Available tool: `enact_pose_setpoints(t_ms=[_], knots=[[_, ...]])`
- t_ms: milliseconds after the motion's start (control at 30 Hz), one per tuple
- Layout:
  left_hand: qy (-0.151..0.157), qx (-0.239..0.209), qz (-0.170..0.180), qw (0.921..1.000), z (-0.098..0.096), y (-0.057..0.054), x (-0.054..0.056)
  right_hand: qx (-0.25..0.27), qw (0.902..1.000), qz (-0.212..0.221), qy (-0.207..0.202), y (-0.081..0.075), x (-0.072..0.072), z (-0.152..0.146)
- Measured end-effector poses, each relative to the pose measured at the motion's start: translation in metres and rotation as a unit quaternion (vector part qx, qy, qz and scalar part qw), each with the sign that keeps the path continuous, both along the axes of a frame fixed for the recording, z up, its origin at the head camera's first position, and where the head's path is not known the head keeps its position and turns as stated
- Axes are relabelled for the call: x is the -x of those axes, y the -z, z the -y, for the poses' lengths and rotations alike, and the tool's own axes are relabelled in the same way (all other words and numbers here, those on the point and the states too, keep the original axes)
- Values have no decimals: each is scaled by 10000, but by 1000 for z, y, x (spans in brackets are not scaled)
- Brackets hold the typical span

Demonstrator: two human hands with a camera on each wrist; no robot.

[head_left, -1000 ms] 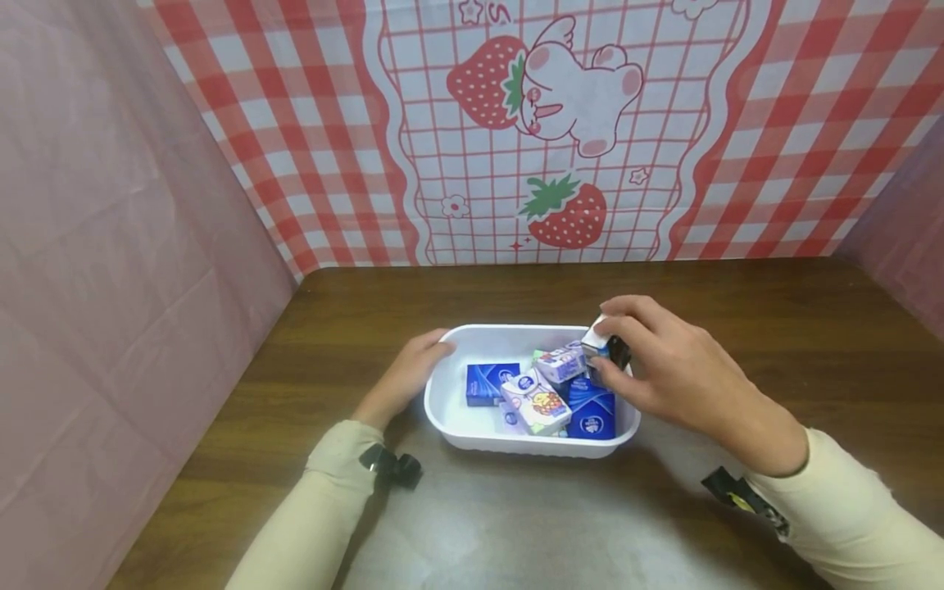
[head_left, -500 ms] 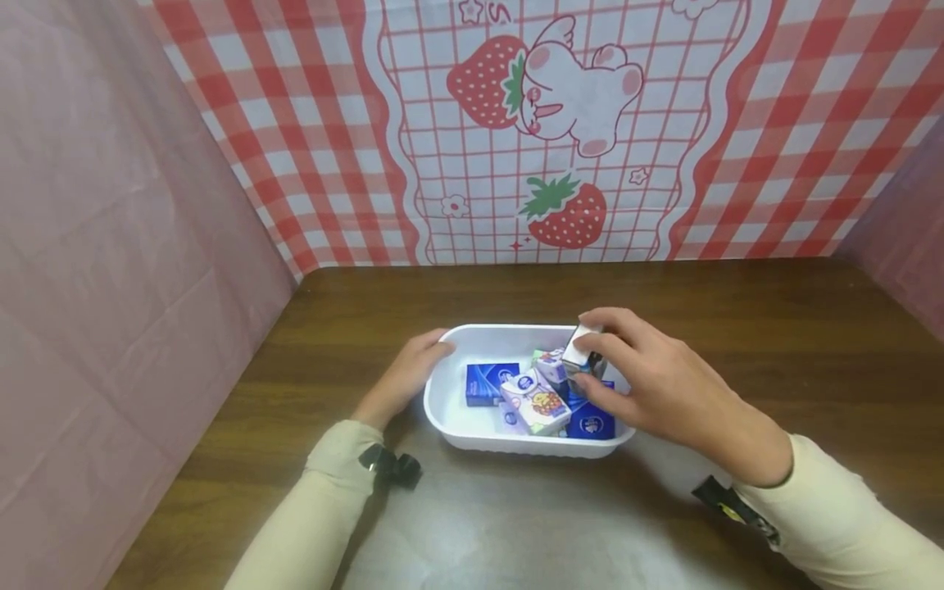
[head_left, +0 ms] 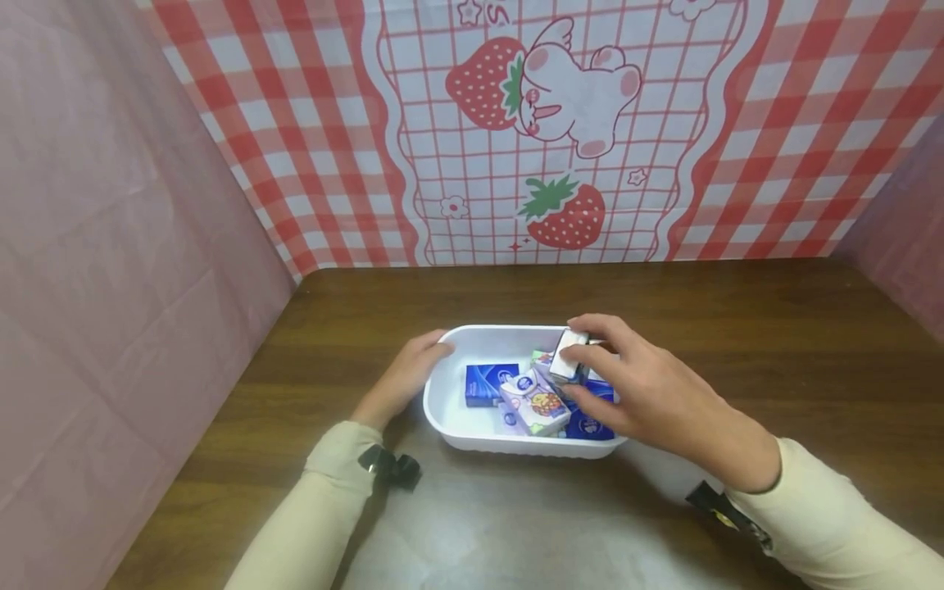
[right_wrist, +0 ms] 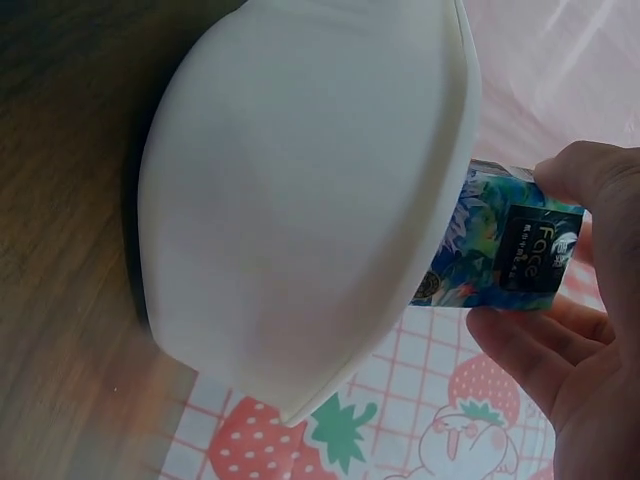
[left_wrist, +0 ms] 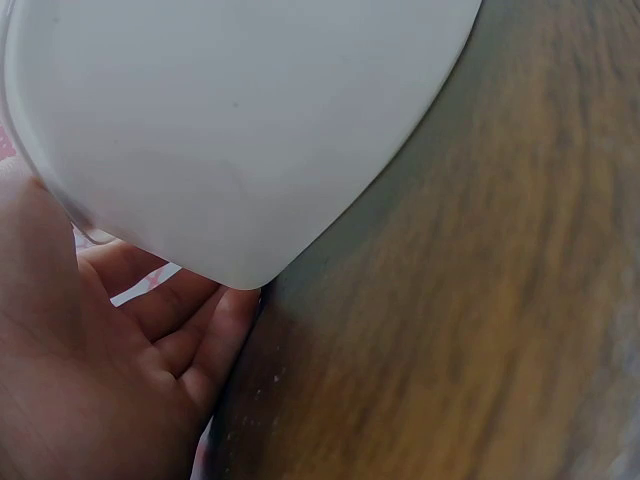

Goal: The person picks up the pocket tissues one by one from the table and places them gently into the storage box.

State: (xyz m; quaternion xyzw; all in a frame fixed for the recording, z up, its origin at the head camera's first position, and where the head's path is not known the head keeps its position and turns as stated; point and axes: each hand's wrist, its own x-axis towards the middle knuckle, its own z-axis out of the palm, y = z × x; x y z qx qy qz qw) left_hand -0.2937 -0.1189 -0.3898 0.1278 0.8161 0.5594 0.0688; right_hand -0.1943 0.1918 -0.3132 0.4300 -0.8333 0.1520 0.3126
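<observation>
A white plastic tub (head_left: 509, 446) stands on the table with several small tissue packs inside. My left hand (head_left: 404, 373) grips its left end, thumb at the rim and the other fingers against the outside wall (left_wrist: 230, 150). Over the tub's right part, my right hand (head_left: 649, 393) pinches a tissue pack (right_wrist: 515, 240) with a blue-green floral print and a dark "Face" label; its white end (head_left: 568, 354) faces up. Below and beside it lie a white pack with a cartoon print (head_left: 537, 403) and a dark blue pack (head_left: 590, 424), partly covered by the hand. Another blue pack (head_left: 491, 383) lies farther left.
The brown wooden table (head_left: 487, 524) runs around the tub. Behind it hangs a red-and-white checked cloth (head_left: 310, 147) with strawberries. A pale pink cloth (head_left: 111, 246) covers the left side, and another stretch is at the far right.
My right hand has moved left with the floral tissue pack, from the tub's right end toward the cartoon pack, and slightly lower. The left hand and the tub have stayed put.
</observation>
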Motion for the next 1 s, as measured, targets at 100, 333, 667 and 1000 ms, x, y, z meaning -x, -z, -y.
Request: enact_pose_setpoints(t_ms=[100,333,667,1000], knots=[[-13,-23,-33,10000,0,-1,-1,21,9999,93,-80,0,-1,1],[-28,-41,-7,10000,1,-1,-1,-45,9984,547,-111,0,-5,4],[24,-107,-29,9999,1,1,2,94,9989,178,-418,4,-5,12],[3,-46,-25,10000,2,4,4,123,9986,168,-481,7,-6,15]])
